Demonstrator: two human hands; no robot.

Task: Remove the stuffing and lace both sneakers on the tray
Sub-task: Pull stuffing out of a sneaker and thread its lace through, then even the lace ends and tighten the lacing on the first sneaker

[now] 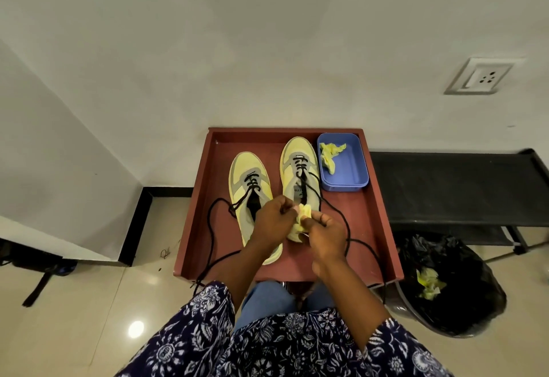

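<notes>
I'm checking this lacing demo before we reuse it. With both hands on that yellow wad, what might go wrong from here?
1. Both the left hand and the right hand pinch the yellow paper wad right above the right sneaker; a torn scrap might drop back inside.
2. The loose black laces trail past the forearms and over the tray front edge; an arm could snag one and drag a shoe.
3. The blue tub sits far back, so reaching it crosses those laces.
</notes>
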